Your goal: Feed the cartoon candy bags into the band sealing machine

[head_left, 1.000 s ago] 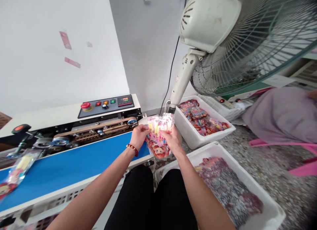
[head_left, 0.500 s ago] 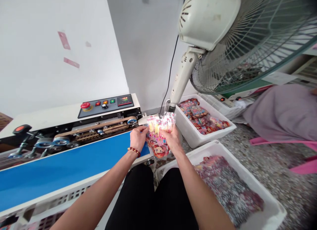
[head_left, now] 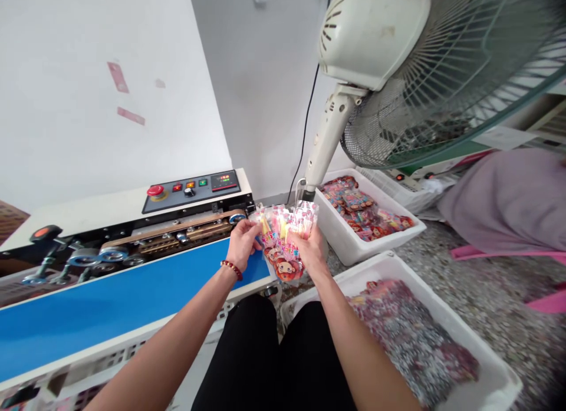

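Pale walls (head_left: 260,86) meet behind a conveyor machine (head_left: 101,209) with a blue belt (head_left: 132,288), and a large fan (head_left: 375,42) leans in overhead. Your right hand (head_left: 313,253) clamps a fanned bunch of clear printed packets (head_left: 286,268), thumb across the front. Your left hand (head_left: 241,243) has its fingertips together on the bunch's left edge, its grip seemingly on the outermost packet. The bunch sits just past the belt's near end, beside the rollers (head_left: 236,218), with one white bin (head_left: 340,253) behind it to the right and another white bin (head_left: 499,382) nearer your right forearm.

The slick film could let packets slide out of your right grip if the thumb eases, and they could drop to the speckled floor (head_left: 435,237). Two packets might cling and come away together, since they overlap so closely. Your left fingers lie close to the rollers; if those are turning, a loose edge or fingertip could be caught. Air from the fan, if running, could lift the light film.
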Demonstrator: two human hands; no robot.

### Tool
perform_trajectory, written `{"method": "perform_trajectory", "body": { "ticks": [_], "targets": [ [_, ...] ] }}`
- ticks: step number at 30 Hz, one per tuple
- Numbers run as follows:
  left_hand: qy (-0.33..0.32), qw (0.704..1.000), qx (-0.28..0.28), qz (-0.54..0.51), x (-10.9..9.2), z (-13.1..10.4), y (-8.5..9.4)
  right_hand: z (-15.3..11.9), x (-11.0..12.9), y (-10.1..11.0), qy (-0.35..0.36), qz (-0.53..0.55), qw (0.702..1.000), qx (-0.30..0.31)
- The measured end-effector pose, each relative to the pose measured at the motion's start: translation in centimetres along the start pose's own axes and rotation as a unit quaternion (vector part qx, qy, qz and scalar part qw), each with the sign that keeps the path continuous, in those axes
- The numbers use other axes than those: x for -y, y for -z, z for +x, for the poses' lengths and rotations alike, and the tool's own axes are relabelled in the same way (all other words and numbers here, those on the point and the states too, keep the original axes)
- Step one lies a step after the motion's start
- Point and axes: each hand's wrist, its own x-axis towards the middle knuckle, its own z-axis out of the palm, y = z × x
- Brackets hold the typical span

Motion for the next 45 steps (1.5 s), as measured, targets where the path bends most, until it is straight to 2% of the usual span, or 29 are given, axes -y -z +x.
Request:
{"method": "perform_trajectory", "body": {
  "ticks": [5,12,21,24,26,28,30,32,35,37,40,45],
  "targets": [
    [-0.106,0.991,0.035,0.070,-1.3,1.5,0.6,0.1,-0.2,0.1,0.000,-0.001,1.000,0.002],
    [-0.101,0.993,0.058,-0.003,-2.5,1.9,0.2,-0.1,-0.1,0.4,-0.003,-0.011,1.000,0.005],
    [-0.080,0.990,0.109,0.048,-3.6,2.4,1.1,-0.1,-1.2,0.2,-0.003,0.027,1.000,0.010],
    [-0.129,0.980,0.083,0.128,-3.6,2.7,0.9,-0.1,-1.2,0.3,-0.001,0.013,1.000,0.002],
    [-0.142,0.978,0.055,0.142,-3.2,2.8,0.6,-0.1,-1.2,0.3,-0.002,0.010,1.000,0.002],
    [-0.114,0.988,0.048,0.090,-2.8,2.7,0.3,-0.1,-1.3,0.3,-0.001,0.015,1.000,0.004],
    [-0.060,0.996,0.072,-0.009,-2.4,2.1,0.1,-0.1,-1.4,0.3,0.008,0.023,1.000,0.008],
    [-0.014,0.990,0.088,-0.112,-2.0,1.0,0.1,-0.1,-1.5,0.3,0.011,0.029,1.000,0.006],
    [0.009,0.979,0.061,-0.195,-1.0,-0.9,0.1,-0.1,-1.4,0.2,0.002,0.033,0.999,-0.003],
    [0.006,0.983,0.039,-0.181,-0.1,-2.1,0.1,-0.2,-1.3,0.2,0.000,0.036,0.999,-0.007],
    [-0.016,0.996,0.018,-0.084,1.0,-2.8,0.1,-0.2,-1.2,0.2,0.002,0.036,0.999,-0.007],
    [0.009,0.999,-0.031,0.031,0.9,-1.5,0.3,-0.2,-1.1,0.3,0.005,0.030,0.999,-0.015]
  ]
}}
